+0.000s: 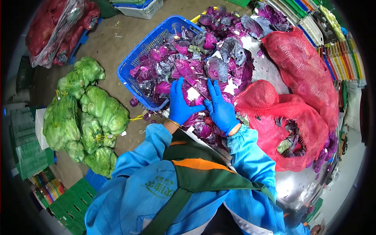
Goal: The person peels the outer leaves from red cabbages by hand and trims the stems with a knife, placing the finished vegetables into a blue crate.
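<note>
My left hand (182, 103), in a blue glove, rests against a red cabbage (192, 94) with a pale cut patch, its thumb reaching across below. A narrow knife (197, 87) slants over that cabbage toward my right hand (221, 111), also blue-gloved, which appears closed on its handle; the palm hides most of the handle. Behind both hands stands a blue plastic basket (137, 47) full of loose purple cabbage leaves. More leaves (217, 68) are heaped on the metal table (264, 68) just right of it.
Red mesh sacks (299, 64) lie on the right; one open sack (270, 129) holds cabbage. Bagged green vegetables (103, 109) are piled on the left floor. A wrapped red bundle (58, 29) stands upper left, with green crates (72, 203) lower left. Another person's blue sleeve (297, 229) shows lower right.
</note>
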`<state>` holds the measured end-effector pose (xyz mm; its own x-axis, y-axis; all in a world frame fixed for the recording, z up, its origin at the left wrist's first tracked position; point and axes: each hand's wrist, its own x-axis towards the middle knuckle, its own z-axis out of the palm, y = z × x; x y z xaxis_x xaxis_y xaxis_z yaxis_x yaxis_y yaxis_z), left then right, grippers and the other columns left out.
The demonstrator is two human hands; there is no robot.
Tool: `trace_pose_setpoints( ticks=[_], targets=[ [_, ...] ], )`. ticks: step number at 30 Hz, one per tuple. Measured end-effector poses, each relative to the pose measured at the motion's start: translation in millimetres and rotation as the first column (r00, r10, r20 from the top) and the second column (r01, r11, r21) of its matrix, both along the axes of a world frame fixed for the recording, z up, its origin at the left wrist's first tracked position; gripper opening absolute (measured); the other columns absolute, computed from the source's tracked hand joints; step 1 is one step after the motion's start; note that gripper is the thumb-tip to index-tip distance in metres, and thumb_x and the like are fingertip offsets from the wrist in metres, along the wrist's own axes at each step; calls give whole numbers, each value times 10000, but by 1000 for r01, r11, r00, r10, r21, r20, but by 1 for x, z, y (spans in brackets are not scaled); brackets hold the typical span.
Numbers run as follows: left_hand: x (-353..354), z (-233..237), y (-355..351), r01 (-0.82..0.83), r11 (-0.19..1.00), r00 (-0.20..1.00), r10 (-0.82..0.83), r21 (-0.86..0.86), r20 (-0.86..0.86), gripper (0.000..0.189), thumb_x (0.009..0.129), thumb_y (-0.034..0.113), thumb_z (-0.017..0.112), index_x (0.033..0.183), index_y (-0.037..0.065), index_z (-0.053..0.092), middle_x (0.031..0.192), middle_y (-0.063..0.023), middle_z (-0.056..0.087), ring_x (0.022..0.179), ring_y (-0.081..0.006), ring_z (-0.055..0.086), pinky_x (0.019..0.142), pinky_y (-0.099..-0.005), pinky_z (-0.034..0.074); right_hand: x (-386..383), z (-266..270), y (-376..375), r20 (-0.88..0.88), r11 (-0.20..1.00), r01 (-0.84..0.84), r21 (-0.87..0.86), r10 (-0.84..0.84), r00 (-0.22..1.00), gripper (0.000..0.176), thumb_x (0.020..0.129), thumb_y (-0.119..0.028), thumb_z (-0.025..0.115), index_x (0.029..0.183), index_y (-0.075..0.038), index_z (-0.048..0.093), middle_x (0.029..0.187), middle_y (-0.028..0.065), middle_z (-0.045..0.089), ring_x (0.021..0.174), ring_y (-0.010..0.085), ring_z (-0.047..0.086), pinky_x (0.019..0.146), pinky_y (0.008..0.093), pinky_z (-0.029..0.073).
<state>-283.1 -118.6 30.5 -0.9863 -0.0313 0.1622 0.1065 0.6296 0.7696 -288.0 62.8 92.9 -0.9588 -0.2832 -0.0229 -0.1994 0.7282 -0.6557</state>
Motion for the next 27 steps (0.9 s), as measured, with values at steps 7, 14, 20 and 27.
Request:
trace_pose_setpoints(
  ticks=[7,14,20,27],
  targets=[
    [1,7,8,-46,999,998,47,-23,51,1300,446,476,905,1468,107,190,1419,-291,239,1294,-459,299,1054,-523,311,-20,-28,-12,-82,988,125,95,-118,990,528,933,-300,546,1425,-213,373,1304,193,521,672,403,631,559,446,504],
    [3,3,6,-8,999,1000,7,-31,-30,1290,452,524,888,1462,85,216,1417,-279,257,1295,-441,307,1055,-520,310,-44,-13,-13,-77,975,204,-93,-211,974,488,811,-315,668,1263,-169,556,1017,136,673,891,351,646,749,420,514],
    [-1,-2,-9,68,997,995,-64,48,-75,1174,507,487,885,1441,100,289,1414,-210,319,1306,-374,337,1067,-475,316,-97,-39,-7,105,953,298,64,-303,947,386,780,-375,672,1054,-103,668,929,175,678,873,366,645,755,448,507],
    [4,1,-21,195,978,978,-186,80,-98,1119,537,444,886,1437,111,310,1468,-213,282,1334,-375,318,1083,-463,301,-106,-56,33,290,995,19,98,-47,956,443,746,-385,689,1028,-45,663,978,220,662,921,372,639,813,451,500]
  ],
)
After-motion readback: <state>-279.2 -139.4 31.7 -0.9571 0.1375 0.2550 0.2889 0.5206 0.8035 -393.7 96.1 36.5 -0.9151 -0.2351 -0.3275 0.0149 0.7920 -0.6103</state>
